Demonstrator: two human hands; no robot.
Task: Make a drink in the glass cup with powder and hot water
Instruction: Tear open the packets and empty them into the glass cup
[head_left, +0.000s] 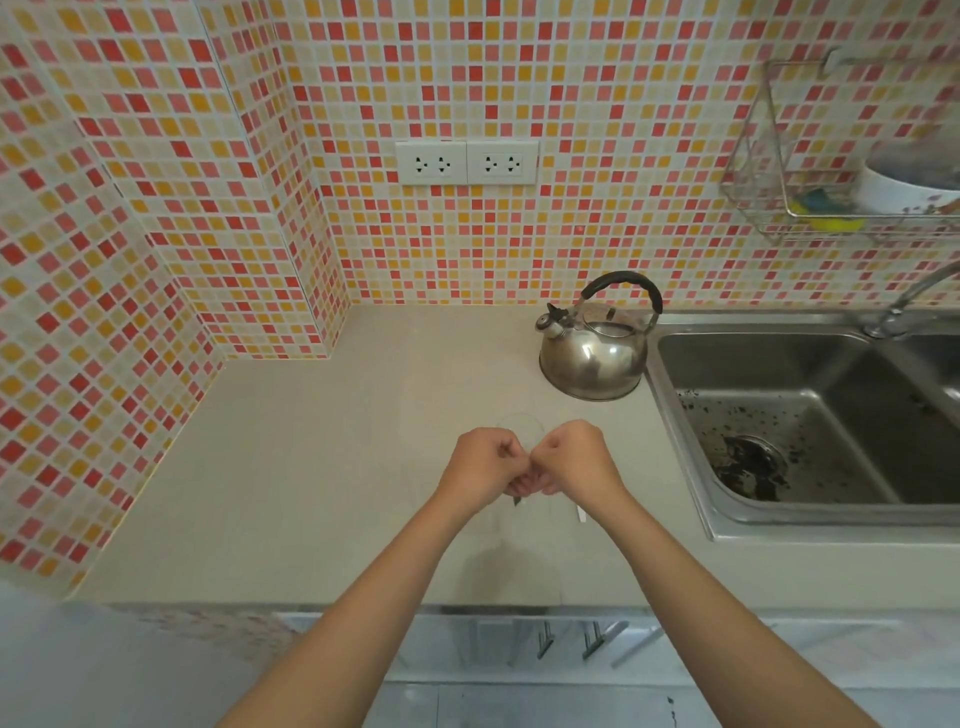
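A clear glass cup (519, 420) stands on the beige counter (322, 467); only its faint rim shows behind my hands. My left hand (480, 467) and my right hand (576, 460) meet over the cup with fingers pinched together on a small packet (517, 500). The fingers hide most of the packet, and only a dark corner shows below my left hand. A thin white strip (581, 514) pokes out under my right wrist. A steel whistling kettle (592, 358) with a black handle stands behind the cup to the right, beside the sink.
A steel sink (779, 415) with dark specks around its drain fills the right side, with a tap (904, 301) at its back. A wire rack (831, 208) holding a white bowl hangs on the tiled wall. Two wall sockets (467, 162) sit above the counter.
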